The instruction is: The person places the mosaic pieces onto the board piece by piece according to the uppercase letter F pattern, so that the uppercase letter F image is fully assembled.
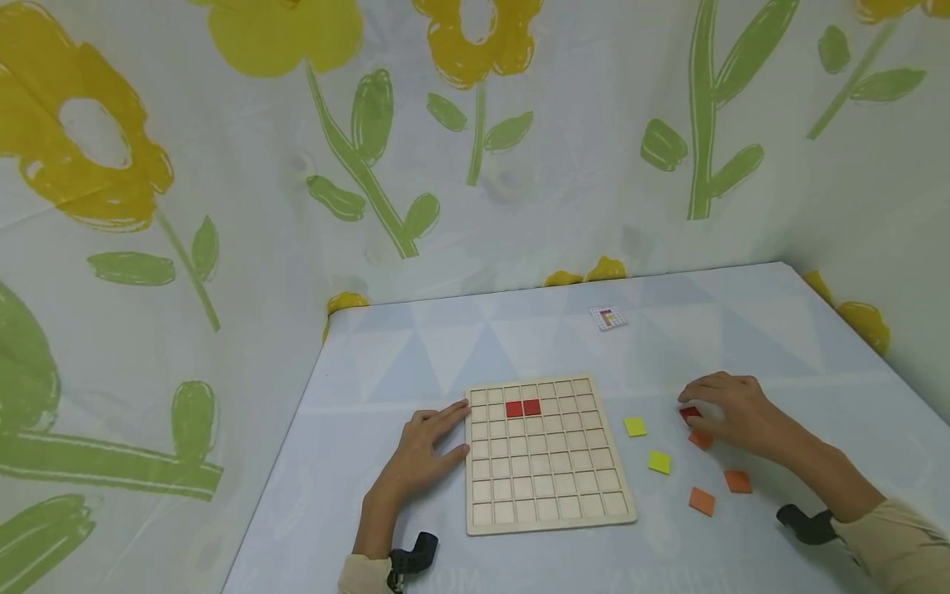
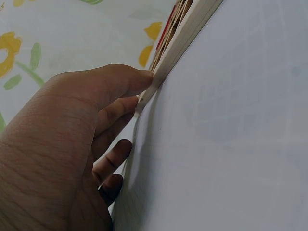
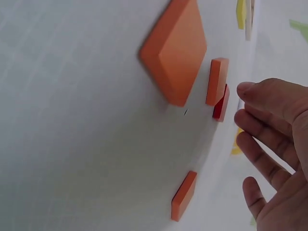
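A wooden grid board (image 1: 512, 490) lies on the table, with two red square tiles (image 1: 523, 408) side by side in its upper cells. At the board's left edge, the thumb and fingertips of my left hand (image 1: 419, 450) touch the rim; the left wrist view shows the thumb against the wooden side (image 2: 166, 60). My right hand (image 1: 742, 417) hovers right of the board, directly over a loose red tile (image 1: 690, 412). In the right wrist view its loosely bent fingers stand apart from that red tile (image 3: 221, 107). An orange tile (image 1: 700, 440) lies right beside the red one.
Two yellow tiles (image 1: 660, 462) lie between the board and the right hand. Two more orange tiles (image 1: 701, 501) are nearer the front. A small card with a coloured grid pattern (image 1: 609, 318) lies toward the back. Flowered cloth (image 1: 519, 223) hangs behind the table.
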The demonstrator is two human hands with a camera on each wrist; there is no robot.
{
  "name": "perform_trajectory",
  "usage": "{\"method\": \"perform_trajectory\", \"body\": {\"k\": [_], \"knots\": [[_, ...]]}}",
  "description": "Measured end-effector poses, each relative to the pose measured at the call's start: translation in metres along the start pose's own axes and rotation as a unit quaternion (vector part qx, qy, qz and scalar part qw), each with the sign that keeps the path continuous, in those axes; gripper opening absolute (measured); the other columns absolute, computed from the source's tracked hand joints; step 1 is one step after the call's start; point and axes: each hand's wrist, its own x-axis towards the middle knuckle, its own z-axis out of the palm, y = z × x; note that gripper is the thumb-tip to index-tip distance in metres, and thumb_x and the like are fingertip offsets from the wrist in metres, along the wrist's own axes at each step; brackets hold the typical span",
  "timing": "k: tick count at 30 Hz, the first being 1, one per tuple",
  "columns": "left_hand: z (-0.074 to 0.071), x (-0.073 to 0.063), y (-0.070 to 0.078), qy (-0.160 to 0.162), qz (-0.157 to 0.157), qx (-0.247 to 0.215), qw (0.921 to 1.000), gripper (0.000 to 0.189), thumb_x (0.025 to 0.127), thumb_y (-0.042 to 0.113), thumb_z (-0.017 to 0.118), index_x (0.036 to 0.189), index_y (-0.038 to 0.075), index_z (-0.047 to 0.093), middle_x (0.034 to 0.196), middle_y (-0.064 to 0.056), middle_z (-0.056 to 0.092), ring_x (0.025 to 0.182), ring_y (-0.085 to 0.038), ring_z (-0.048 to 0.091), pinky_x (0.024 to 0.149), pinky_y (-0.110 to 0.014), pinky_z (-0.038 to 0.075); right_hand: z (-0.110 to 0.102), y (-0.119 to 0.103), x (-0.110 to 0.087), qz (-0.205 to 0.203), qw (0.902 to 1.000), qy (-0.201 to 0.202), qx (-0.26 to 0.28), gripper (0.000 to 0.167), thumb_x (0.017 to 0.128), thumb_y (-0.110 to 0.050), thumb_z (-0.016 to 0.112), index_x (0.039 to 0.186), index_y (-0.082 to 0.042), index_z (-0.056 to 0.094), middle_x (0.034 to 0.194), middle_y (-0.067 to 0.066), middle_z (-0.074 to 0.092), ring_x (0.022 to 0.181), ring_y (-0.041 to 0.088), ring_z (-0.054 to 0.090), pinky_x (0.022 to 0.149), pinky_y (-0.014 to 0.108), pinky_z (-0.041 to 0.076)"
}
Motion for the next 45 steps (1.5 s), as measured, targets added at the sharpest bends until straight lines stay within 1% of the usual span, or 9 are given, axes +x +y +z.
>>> {"method": "perform_trajectory", "body": {"k": [4, 9, 15, 18, 22, 26, 34, 38, 45], "knots": [[-0.001, -0.001, 0.000, 0.003, -0.003, 0.000, 1.0000, 0.060, 0.092, 0.040, 0.067, 0.149, 0.029, 0.051, 0.154, 0.017, 0.041, 0.125, -0.021, 0.042, 0.098, -0.052, 0.034, -0.002, 0.002, 0.000, 0.014, 0.9998, -0.011, -0.004, 0.027, 0.077, -0.013, 0.085, 0.102, -0.012, 0.075, 0.110, 0.010, 0.069, 0.109, 0.037, 0.056, 0.085, 0.061, 0.034], [-0.001, -0.001, -0.001, 0.005, -0.006, -0.004, 1.0000, 0.060, 0.092, 0.040, 0.067, 0.149, 0.029, 0.051, 0.154, 0.018, 0.041, 0.124, -0.021, 0.042, 0.098, -0.053, 0.034, -0.001, 0.005, 0.000, 0.004, 0.9999, -0.013, -0.007, 0.028, 0.075, -0.009, 0.086, 0.101, -0.013, 0.076, 0.107, 0.008, 0.070, 0.107, 0.035, 0.058, 0.084, 0.060, 0.036], [0.001, -0.002, -0.002, 0.008, -0.005, -0.005, 0.9999, 0.059, 0.092, 0.041, 0.067, 0.148, 0.029, 0.052, 0.154, 0.017, 0.042, 0.124, -0.019, 0.042, 0.097, -0.052, 0.034, 0.002, 0.005, -0.001, 0.000, 0.9995, -0.024, -0.021, 0.025, 0.076, -0.006, 0.083, 0.100, -0.012, 0.076, 0.105, 0.006, 0.070, 0.104, 0.034, 0.059, 0.083, 0.060, 0.037], [0.002, -0.003, -0.001, 0.007, -0.004, -0.005, 1.0000, 0.059, 0.092, 0.041, 0.067, 0.148, 0.029, 0.052, 0.153, 0.017, 0.042, 0.123, -0.019, 0.043, 0.097, -0.052, 0.035, 0.003, 0.002, -0.002, -0.002, 0.9996, -0.020, -0.020, 0.025, 0.075, -0.008, 0.085, 0.097, -0.012, 0.075, 0.103, 0.006, 0.070, 0.103, 0.035, 0.058, 0.082, 0.058, 0.037], [0.002, -0.004, 0.000, 0.008, -0.004, -0.004, 0.9999, 0.059, 0.092, 0.042, 0.066, 0.148, 0.029, 0.052, 0.153, 0.018, 0.043, 0.123, -0.019, 0.043, 0.097, -0.052, 0.035, 0.003, -0.002, 0.000, -0.014, 0.9998, 0.006, -0.009, 0.025, 0.074, -0.009, 0.087, 0.095, -0.013, 0.074, 0.102, 0.005, 0.069, 0.103, 0.034, 0.058, 0.083, 0.057, 0.035], [0.001, -0.004, -0.001, 0.008, -0.004, -0.001, 1.0000, 0.059, 0.092, 0.041, 0.067, 0.148, 0.029, 0.052, 0.153, 0.017, 0.043, 0.124, -0.020, 0.043, 0.097, -0.052, 0.035, 0.001, -0.008, 0.007, -0.017, 0.9995, 0.024, -0.002, 0.026, 0.074, -0.006, 0.087, 0.095, -0.015, 0.074, 0.102, 0.004, 0.070, 0.103, 0.032, 0.058, 0.085, 0.057, 0.034], [-0.001, -0.003, -0.001, 0.004, -0.001, -0.001, 1.0000, 0.059, 0.093, 0.039, 0.067, 0.149, 0.028, 0.051, 0.154, 0.015, 0.042, 0.125, -0.021, 0.042, 0.098, -0.052, 0.034, -0.001, -0.031, 0.026, -0.005, 0.9997, -0.002, 0.022, 0.025, 0.078, -0.006, 0.084, 0.100, -0.011, 0.074, 0.106, 0.008, 0.069, 0.108, 0.035, 0.056, 0.091, 0.057, 0.032], [-0.001, -0.001, -0.002, 0.003, 0.008, 0.001, 1.0000, 0.060, 0.093, 0.039, 0.067, 0.149, 0.027, 0.051, 0.155, 0.015, 0.042, 0.125, -0.021, 0.042, 0.098, -0.051, 0.034, -0.001, -0.040, 0.034, -0.019, 0.9994, -0.005, 0.027, 0.024, 0.079, -0.007, 0.084, 0.100, -0.012, 0.074, 0.106, 0.006, 0.069, 0.108, 0.034, 0.057, 0.091, 0.057, 0.033], [0.001, 0.001, -0.004, 0.001, 0.019, 0.004, 0.9998, 0.060, 0.093, 0.041, 0.066, 0.149, 0.027, 0.051, 0.155, 0.016, 0.041, 0.124, -0.022, 0.043, 0.098, -0.051, 0.034, 0.003, -0.049, 0.048, -0.057, 0.9979, 0.005, 0.031, 0.024, 0.078, -0.007, 0.085, 0.099, -0.014, 0.074, 0.104, 0.002, 0.069, 0.105, 0.030, 0.058, 0.091, 0.055, 0.033]]}}
